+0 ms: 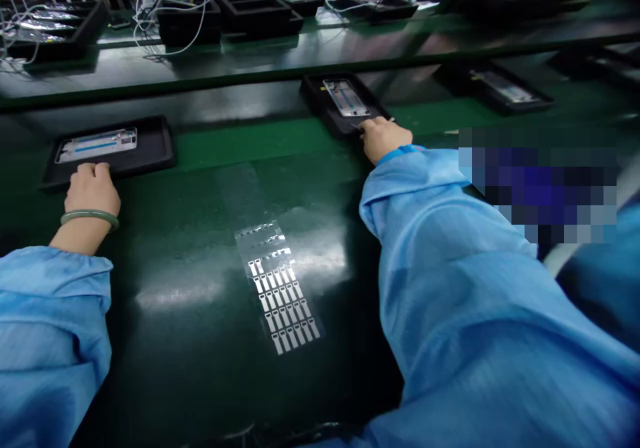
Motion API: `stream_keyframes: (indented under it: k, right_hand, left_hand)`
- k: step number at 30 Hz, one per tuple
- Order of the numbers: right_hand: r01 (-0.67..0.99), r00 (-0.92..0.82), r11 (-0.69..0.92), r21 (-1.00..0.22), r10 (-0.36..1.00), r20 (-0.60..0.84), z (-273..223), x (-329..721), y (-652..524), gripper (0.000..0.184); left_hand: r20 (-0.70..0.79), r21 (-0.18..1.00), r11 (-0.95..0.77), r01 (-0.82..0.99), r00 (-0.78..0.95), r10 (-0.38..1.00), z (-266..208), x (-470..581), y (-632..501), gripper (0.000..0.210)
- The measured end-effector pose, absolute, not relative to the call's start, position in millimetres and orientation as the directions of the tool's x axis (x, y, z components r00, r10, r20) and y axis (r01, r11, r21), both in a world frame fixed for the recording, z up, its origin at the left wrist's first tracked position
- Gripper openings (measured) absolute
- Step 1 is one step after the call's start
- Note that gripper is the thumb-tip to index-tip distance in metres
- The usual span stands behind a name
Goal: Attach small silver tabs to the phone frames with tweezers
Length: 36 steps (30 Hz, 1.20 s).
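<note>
On the near side of the left tray (159, 143), the left hand (93, 191) is placed with its fingers bent and close together; whether the rim is gripped or merely touched cannot be told, since the thumb is hidden. A pale device frame (97, 145) is carried inside that tray, toward its left end. By the tray, it can presumably be steadied or shifted without its exposed inner parts being touched.

At the near end of the middle tray (341, 125), the right hand (386, 138) is held with the fingers curled narrowly; what is pinched there, if anything, cannot be made out. A second device frame (346, 98) is lodged toward the far part of this tray, so its near end is left free for the fingers.

Between the two arms, a clear sheet of pale stickers (283, 295) is laid flat on the dark tabletop (185, 341), nearer than both trays. It is probably set there to be within easy reach of either hand. Farther back, more trays and loose white cables (203, 25) are kept on a raised shelf (240, 55), apart from the near surface.
</note>
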State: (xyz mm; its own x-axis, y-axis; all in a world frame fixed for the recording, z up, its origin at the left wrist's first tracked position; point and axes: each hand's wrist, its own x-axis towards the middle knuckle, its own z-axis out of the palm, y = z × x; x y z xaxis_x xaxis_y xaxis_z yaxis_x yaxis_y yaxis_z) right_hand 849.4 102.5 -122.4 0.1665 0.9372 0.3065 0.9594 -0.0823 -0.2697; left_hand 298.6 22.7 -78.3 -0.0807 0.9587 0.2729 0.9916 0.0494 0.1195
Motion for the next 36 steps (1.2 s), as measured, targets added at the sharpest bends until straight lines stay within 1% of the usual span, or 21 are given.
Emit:
stream_keyframes:
  k: [2, 4, 6, 9, 11, 14, 16, 18, 21, 24, 26, 28, 29, 30, 31, 32, 33, 34, 35, 36]
  right_hand:
    - [0.972, 0.107, -0.032, -0.234, 0.942, 0.317, -116.7, 838.9, 99.3, 0.036]
    - [0.981, 0.032, 0.038, -0.189, 0.935, 0.354, -107.7, 817.1, 93.6, 0.03]
    - [0.986, -0.071, 0.123, -0.114, 0.92, 0.386, -95.0, 786.1, 85.4, 0.03]
    - [0.973, -0.191, 0.226, -0.04, 0.892, 0.409, -71.9, 731.9, 65.5, 0.031]
    - [0.948, -0.307, 0.315, 0.046, 0.867, 0.393, -57.8, 697.0, 45.1, 0.031]
    - [0.853, -0.521, 0.505, 0.133, 0.799, 0.302, -44.0, 652.4, 5.6, 0.028]
    - [0.748, -0.662, 0.648, 0.141, 0.715, 0.225, -39.7, 628.5, -23.2, 0.029]
    - [0.652, -0.756, 0.749, 0.117, 0.632, 0.17, -37.7, 608.7, -52.1, 0.027]
    - [0.509, -0.856, 0.858, 0.069, 0.496, 0.143, -37.8, 584.9, -96.2, 0.025]
    - [0.392, -0.911, 0.92, -0.022, 0.391, 0.128, -42.6, 568.2, -138.7, 0.026]
    - [0.316, -0.932, 0.945, -0.088, 0.326, 0.157, -47.4, 563.6, -159.6, 0.024]
    - [0.247, -0.919, 0.953, -0.174, 0.288, 0.271, -51.2, 567.0, -168.5, 0.022]
    - [0.224, -0.876, 0.942, -0.249, 0.307, 0.372, -52.5, 572.2, -167.8, 0.023]
    - [0.21, -0.804, 0.911, -0.354, 0.367, 0.469, -53.4, 579.5, -163.9, 0.024]
    - [0.203, -0.685, 0.853, -0.481, 0.474, 0.553, -54.3, 588.6, -157.4, 0.024]
    - [0.242, -0.525, 0.747, -0.62, 0.638, 0.564, -55.6, 598.8, -149.2, 0.026]
    - [0.278, -0.363, 0.59, -0.758, 0.795, 0.486, -57.7, 609.5, -140.4, 0.03]
    - [0.278, -0.197, 0.424, -0.862, 0.903, 0.381, -60.8, 619.8, -131.7, 0.035]
    - [0.252, -0.06, 0.248, -0.935, 0.969, 0.24, -64.9, 629.1, -124.1, 0.042]
    - [0.176, 0.027, 0.101, -0.979, 0.994, 0.107, -69.8, 636.9, -118.2, 0.045]
  left_hand:
    - [0.272, 0.177, 0.055, 0.983, -0.103, 0.957, -87.8, 293.4, 26.7, 0.052]
    - [0.256, 0.223, 0.041, 0.974, -0.099, 0.961, -94.5, 290.9, 27.0, 0.056]
    - [0.244, 0.257, 0.009, 0.966, -0.074, 0.967, -97.6, 290.3, 24.6, 0.056]
    - [0.253, 0.295, -0.058, 0.954, -0.019, 0.967, -96.9, 291.7, 18.1, 0.054]
    - [0.262, 0.317, -0.106, 0.943, 0.02, 0.965, -94.9, 293.0, 12.8, 0.052]
    - [0.263, 0.362, -0.127, 0.924, 0.029, 0.964, -91.8, 293.2, 4.5, 0.05]
    - [0.258, 0.397, -0.11, 0.911, 0.005, 0.966, -89.6, 292.3, -1.8, 0.049]
    - [0.252, 0.425, -0.098, 0.9, -0.014, 0.968, -87.7, 292.4, -9.1, 0.049]
    - [0.251, 0.445, -0.115, 0.888, 0.0, 0.968, -85.9, 297.4, -21.5, 0.047]
    - [0.246, 0.443, -0.171, 0.88, 0.064, 0.967, -86.1, 306.2, -35.1, 0.046]
    - [0.227, 0.43, -0.21, 0.878, 0.12, 0.967, -87.1, 310.4, -45.1, 0.046]
    - [0.203, 0.413, -0.227, 0.882, 0.154, 0.967, -88.7, 311.3, -56.3, 0.045]
    - [0.196, 0.405, -0.226, 0.886, 0.157, 0.968, -89.7, 310.5, -62.4, 0.044]
    - [0.192, 0.4, -0.221, 0.889, 0.154, 0.969, -90.9, 309.0, -68.9, 0.044]
    - [0.191, 0.398, -0.217, 0.891, 0.151, 0.97, -92.1, 307.2, -75.6, 0.045]
    - [0.191, 0.398, -0.216, 0.891, 0.15, 0.97, -93.2, 305.3, -82.6, 0.046]
    - [0.192, 0.4, -0.22, 0.89, 0.153, 0.969, -94.3, 303.5, -89.5, 0.047]
    - [0.192, 0.402, -0.227, 0.887, 0.16, 0.968, -95.1, 301.9, -96.1, 0.047]
    - [0.19, 0.404, -0.237, 0.884, 0.172, 0.967, -95.6, 300.5, -102.2, 0.047]
    - [0.186, 0.405, -0.247, 0.88, 0.186, 0.965, -95.7, 299.5, -107.4, 0.047]
